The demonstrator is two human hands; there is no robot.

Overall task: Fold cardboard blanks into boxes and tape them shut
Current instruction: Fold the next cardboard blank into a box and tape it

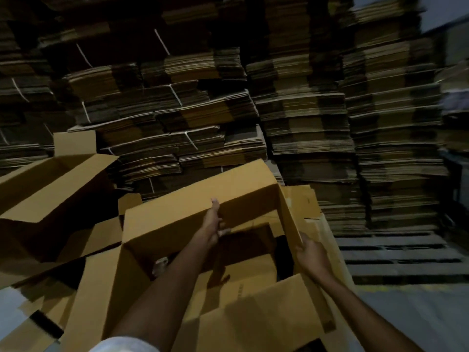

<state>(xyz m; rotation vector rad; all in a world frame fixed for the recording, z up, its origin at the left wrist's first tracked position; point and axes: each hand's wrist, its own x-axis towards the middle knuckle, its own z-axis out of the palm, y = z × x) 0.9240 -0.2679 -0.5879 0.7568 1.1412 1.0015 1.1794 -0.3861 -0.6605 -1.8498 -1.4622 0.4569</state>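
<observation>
A brown cardboard box point(177, 219) stands opened out in front of me, its inside dark and its flaps loose. My left hand point(214, 224) reaches into it and grips the far wall's lower edge, thumb up along the outer face, fingers curled underneath. At the right wall's near edge my right hand point(311, 255) grips the cardboard, fingers wrapped round the rim. A near flap point(253, 318) hangs toward me. No tape is in view.
Another opened box point(50, 189) lies at the left, with loose blanks point(38, 308) under and around it. Tall stacks of tied flat blanks point(228, 97) fill the background. A wooden pallet point(396, 255) sits on the floor at the right.
</observation>
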